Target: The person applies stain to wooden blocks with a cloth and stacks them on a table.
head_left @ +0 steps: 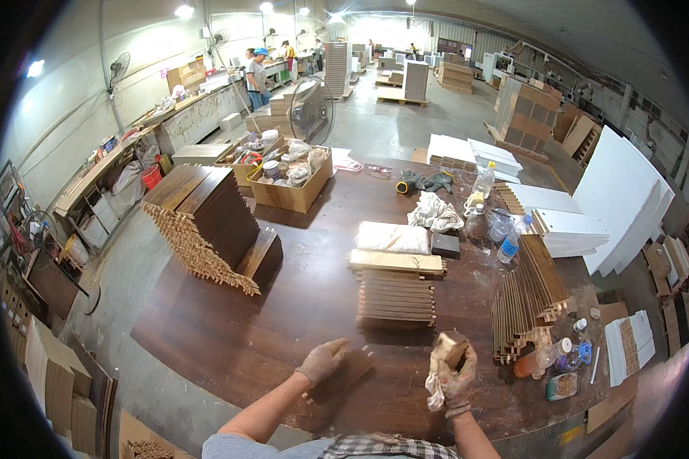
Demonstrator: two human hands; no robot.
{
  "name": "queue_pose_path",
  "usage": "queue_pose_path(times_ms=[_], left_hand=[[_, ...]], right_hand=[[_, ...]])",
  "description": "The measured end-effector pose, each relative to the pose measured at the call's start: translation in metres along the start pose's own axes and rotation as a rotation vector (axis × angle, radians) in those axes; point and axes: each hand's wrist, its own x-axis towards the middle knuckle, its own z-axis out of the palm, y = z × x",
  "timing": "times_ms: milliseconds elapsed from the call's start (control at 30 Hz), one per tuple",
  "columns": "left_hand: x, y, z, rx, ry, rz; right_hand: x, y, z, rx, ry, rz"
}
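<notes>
My left hand [323, 362], in a work glove, is closed on the left edge of a dark brown wooden board [348, 376] with finger-jointed ends. Motion smears both the board and the fingertips. To its right, my gloved right hand [458, 382] grips a small block [451, 348], brown on top and tan on its face, along with a crumpled white rag [435, 389] that hangs below the fingers. Just beyond the hands stands a row of brown finger-jointed boards [395, 300]. Paler wood strips [396, 262] lie behind it, next to a white cloth-like bundle [393, 238].
A tall stack of brown boards [207, 222] stands on the table's left, before a cardboard box [292, 195] of supplies. More boards [530, 298], bottles [508, 249] and jars [564, 386] crowd the right side. White panels [620, 199] lean beyond. A fan [311, 109] stands behind the table.
</notes>
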Motion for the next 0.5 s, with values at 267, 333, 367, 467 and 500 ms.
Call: queue_pose_path(times_ms=[267, 333, 367, 467, 500], left_hand=[[-0.068, 0.006, 0.052, 0.684, 0.364, 0.230], [-0.063, -0.001, 0.050, 0.613, 0.414, 0.221], [-0.063, -0.007, 0.043, 0.539, 0.457, 0.190], [-0.050, -0.020, -0.010, 0.551, 0.633, 0.125], [-0.043, -0.024, -0.033, 0.597, 0.724, 0.125]], right_hand=[[-0.034, 0.008, -0.006, -0.147, -0.045, 0.062], [-0.038, 0.012, -0.004, -0.129, -0.057, 0.048], [-0.041, 0.015, -0.002, -0.120, -0.061, 0.042], [-0.042, 0.018, 0.004, -0.012, -0.076, 0.112], [-0.041, 0.016, 0.007, 0.006, -0.080, 0.134]])
